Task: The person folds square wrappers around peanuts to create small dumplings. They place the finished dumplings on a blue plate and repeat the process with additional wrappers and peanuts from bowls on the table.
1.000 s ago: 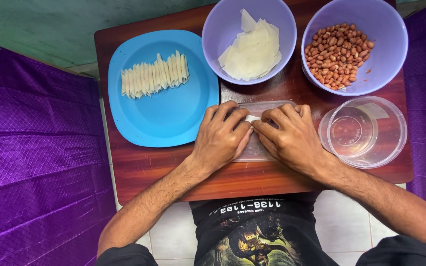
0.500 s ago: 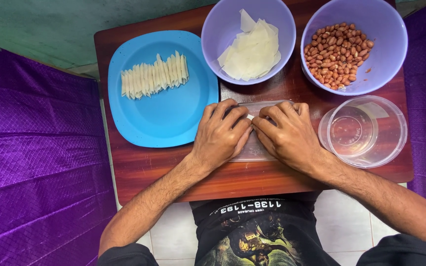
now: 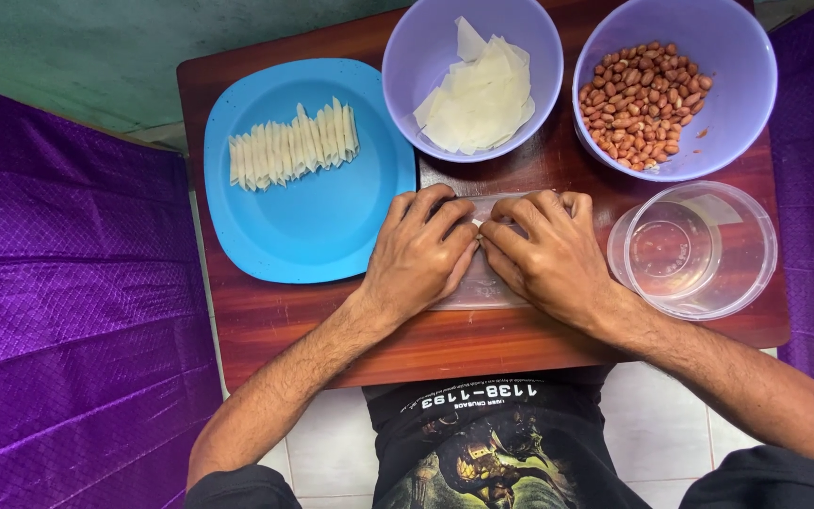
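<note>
My left hand [image 3: 419, 253] and my right hand [image 3: 545, 254] lie side by side on a clear plastic mat [image 3: 478, 292] at the middle of a small wooden table [image 3: 266, 320]. Their fingertips meet over a small pale wrapper piece [image 3: 476, 223] and pinch it between them. Most of that piece is hidden under my fingers. A blue plate [image 3: 303, 226] to the left carries a row of several thin rolled white sticks [image 3: 292, 146]. Behind my hands stands a purple bowl [image 3: 407, 57] of flat white wrapper sheets [image 3: 480, 94].
A second purple bowl [image 3: 741, 94] at the back right holds peanuts [image 3: 640, 102]. A clear round plastic container [image 3: 737, 273] with a little liquid sits right of my right hand. Purple quilted cushions [image 3: 68, 311] flank the table on both sides. White floor tiles show below.
Both hands stay in place on the mat; only the fingertips shift slightly around the small wrapper piece.
</note>
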